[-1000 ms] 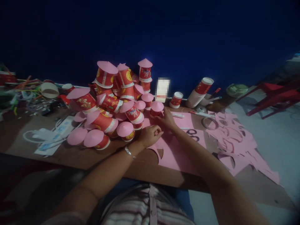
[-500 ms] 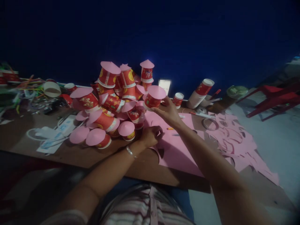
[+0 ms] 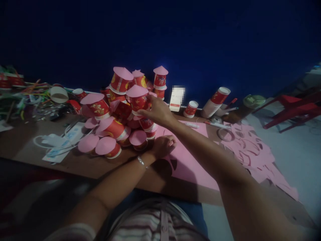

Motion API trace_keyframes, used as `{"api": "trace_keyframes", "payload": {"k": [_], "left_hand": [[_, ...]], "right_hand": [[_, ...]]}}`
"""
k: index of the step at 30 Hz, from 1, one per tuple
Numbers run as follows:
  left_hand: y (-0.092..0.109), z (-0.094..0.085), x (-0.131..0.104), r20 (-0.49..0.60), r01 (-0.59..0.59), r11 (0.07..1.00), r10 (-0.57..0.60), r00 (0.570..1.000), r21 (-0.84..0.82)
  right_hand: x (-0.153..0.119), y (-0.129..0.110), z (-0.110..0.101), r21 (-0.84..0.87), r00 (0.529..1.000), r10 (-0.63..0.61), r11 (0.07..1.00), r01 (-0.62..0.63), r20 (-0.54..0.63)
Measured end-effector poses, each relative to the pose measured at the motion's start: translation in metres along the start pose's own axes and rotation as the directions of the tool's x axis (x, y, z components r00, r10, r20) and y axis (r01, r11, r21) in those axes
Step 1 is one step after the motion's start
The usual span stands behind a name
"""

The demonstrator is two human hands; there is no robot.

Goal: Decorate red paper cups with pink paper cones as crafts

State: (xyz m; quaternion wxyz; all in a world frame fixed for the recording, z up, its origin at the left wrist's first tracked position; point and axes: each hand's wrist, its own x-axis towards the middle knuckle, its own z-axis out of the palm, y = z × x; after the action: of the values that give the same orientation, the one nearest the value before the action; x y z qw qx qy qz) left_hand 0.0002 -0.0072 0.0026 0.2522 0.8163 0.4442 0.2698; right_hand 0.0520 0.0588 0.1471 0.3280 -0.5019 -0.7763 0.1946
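My right hand (image 3: 159, 110) grips a red paper cup with a pink cone roof (image 3: 137, 95), held against the front of a heap of similar roofed cups. Below it, my left hand (image 3: 164, 146) rests with curled fingers over a pink paper sheet (image 3: 190, 160); whether anything small is between them is hidden. Near my left wrist stands a roofed cup (image 3: 138, 139), tilted toward me. Stacked cups (image 3: 160, 77) rise at the back of the heap.
A lit phone (image 3: 176, 98) leans behind the sheet, beside a red cup (image 3: 191, 109). Tape (image 3: 226, 134) and pink scraps (image 3: 253, 150) lie right. A power strip (image 3: 64, 142) and tangled coloured strips (image 3: 32, 95) are left; a red stool (image 3: 291, 105) stands beyond.
My right hand has moved left with the roofed cup, from above the pink sheet to the heap. My left hand has stayed nearly in place, its fingers more curled.
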Motion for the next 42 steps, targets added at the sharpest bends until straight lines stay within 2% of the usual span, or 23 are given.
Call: {"api": "trace_keyframes", "payload": {"k": [4,13,16,19,22,25,28,32,36,39,42], "left_hand": [[0.001,0.000,0.001,0.000,-0.050,0.999,0.050,0.999,0.013],[0.005,-0.004,0.001,0.011,-0.016,0.998,0.015,1.000,0.066],[0.004,-0.003,0.001,0.006,-0.026,0.998,0.025,1.000,0.065],[0.002,-0.002,0.001,-0.001,-0.028,0.999,0.028,1.000,0.045],[-0.001,0.000,0.002,-0.008,-0.020,1.000,0.020,1.000,0.016],[-0.004,-0.001,0.003,-0.060,-0.007,0.999,0.004,0.998,-0.048],[-0.005,-0.002,0.002,-0.111,-0.035,0.994,0.024,0.993,-0.100],[-0.005,-0.004,0.002,-0.128,-0.037,0.992,0.022,0.992,-0.117],[-0.007,-0.003,0.004,-0.141,-0.042,0.991,0.024,0.990,-0.129],[-0.007,-0.002,0.004,-0.128,-0.038,0.989,0.020,0.992,-0.140],[-0.006,-0.002,0.003,-0.106,-0.026,0.990,0.011,0.994,-0.141]], "right_hand": [[0.003,0.004,0.012,-0.018,1.000,-0.009,1.000,0.008,-0.010],[0.003,0.015,0.028,0.020,0.998,-0.038,0.999,0.039,-0.049],[-0.001,0.015,0.026,0.012,0.998,-0.030,0.999,0.030,-0.052],[-0.012,0.018,0.015,0.010,0.995,-0.051,0.999,0.052,-0.082],[-0.033,0.031,-0.006,0.015,0.981,-0.085,0.996,0.089,-0.177],[-0.067,0.063,-0.027,-0.003,0.964,-0.078,0.997,0.080,-0.254],[-0.112,0.108,-0.035,-0.028,0.984,-0.017,1.000,0.012,-0.176],[-0.168,0.156,-0.028,-0.196,0.992,0.091,0.975,-0.107,-0.087],[-0.194,0.169,-0.021,-0.284,0.997,0.025,0.958,-0.046,-0.075],[-0.194,0.168,-0.018,-0.285,0.995,-0.015,0.958,-0.013,-0.097],[-0.186,0.165,-0.014,-0.231,0.987,-0.005,0.972,-0.033,-0.163]]}}
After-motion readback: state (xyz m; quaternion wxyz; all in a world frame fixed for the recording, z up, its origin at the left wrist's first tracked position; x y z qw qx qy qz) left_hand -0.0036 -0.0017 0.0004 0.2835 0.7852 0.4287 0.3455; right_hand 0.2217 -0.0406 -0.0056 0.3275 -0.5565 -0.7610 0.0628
